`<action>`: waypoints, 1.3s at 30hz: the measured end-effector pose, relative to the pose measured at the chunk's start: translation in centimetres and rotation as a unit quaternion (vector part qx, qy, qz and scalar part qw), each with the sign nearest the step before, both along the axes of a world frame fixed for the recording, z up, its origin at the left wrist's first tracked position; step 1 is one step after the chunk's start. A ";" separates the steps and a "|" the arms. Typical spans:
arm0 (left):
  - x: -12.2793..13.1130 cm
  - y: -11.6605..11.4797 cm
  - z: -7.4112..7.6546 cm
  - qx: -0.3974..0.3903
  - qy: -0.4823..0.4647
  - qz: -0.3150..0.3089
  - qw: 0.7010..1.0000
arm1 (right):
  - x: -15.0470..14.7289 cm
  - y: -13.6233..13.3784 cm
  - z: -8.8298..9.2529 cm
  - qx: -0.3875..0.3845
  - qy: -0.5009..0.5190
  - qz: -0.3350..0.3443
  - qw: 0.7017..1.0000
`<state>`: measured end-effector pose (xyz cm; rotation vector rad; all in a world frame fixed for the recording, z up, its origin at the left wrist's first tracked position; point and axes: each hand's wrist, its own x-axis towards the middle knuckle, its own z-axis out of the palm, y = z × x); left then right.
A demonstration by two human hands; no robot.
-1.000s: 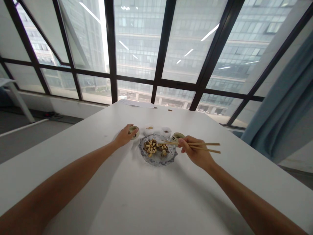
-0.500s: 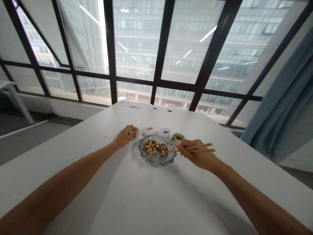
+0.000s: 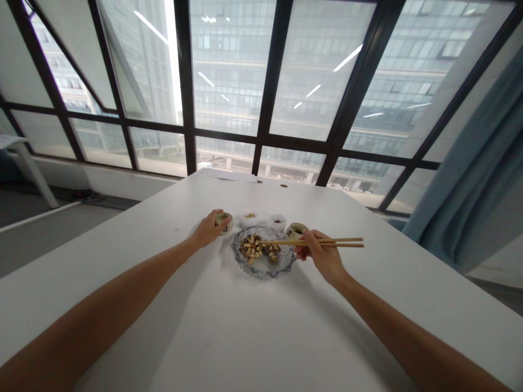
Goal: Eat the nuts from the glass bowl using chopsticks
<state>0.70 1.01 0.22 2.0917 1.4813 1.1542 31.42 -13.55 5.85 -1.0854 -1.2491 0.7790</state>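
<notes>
My right hand (image 3: 321,255) is closed on a pair of wooden chopsticks (image 3: 339,242) held level, their tips over the glass plate (image 3: 263,267) of mixed nuts and seeds (image 3: 256,247). My left hand (image 3: 208,228) is wrapped round a small beige cup (image 3: 224,222) standing left of the plate. A matching beige cup (image 3: 295,231) stands right of the plate, just beyond my right hand. Behind the plate sit two small white cups (image 3: 248,216), (image 3: 278,221) with a little food in them.
Everything stands on a large white table (image 3: 245,326) that runs to a wall of windows. A sheet of paper (image 3: 229,174) and a small dark disc (image 3: 284,185) lie at the far edge. A blue curtain (image 3: 474,179) hangs to the right.
My right hand dipped the chopstick tips into the nuts half a second ago, then raised and levelled them over the plate. My left hand has stayed on the cup.
</notes>
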 end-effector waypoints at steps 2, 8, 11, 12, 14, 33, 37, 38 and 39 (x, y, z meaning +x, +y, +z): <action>0.0 0.0 0.0 0.001 0.002 -0.006 1.000 | -0.1 0.6 -1.5 -0.024 0.060 -0.009 0.998; 0.0 -0.3 0.0 -0.001 0.011 -0.005 1.000 | 0.7 1.3 -4.0 -0.065 0.178 -0.033 0.981; -0.1 -0.5 -0.1 0.006 0.027 -0.012 1.000 | 1.0 1.3 -4.5 -0.081 0.195 -0.034 0.977; -0.1 -0.5 -0.2 0.009 0.032 -0.014 0.999 | 1.0 1.2 -4.6 -0.085 0.198 -0.032 0.976; 0.0 -0.6 -0.1 0.010 0.036 -0.016 0.999 | 1.1 1.2 -4.7 -0.092 0.206 -0.033 0.974; 0.2 -1.3 0.1 0.114 0.108 -0.026 0.987 | 1.0 1.0 -4.6 -0.068 0.176 -0.026 0.982; 0.2 -1.5 0.2 0.116 0.110 -0.031 0.987 | 1.0 1.1 -4.7 -0.065 0.181 -0.036 0.981; 0.3 -1.5 0.2 0.115 0.108 -0.031 0.987 | 1.0 1.1 -4.7 -0.065 0.183 -0.037 0.980; 0.3 -1.5 0.2 0.114 0.108 -0.030 0.987 | 1.0 1.1 -4.7 -0.064 0.185 -0.038 0.980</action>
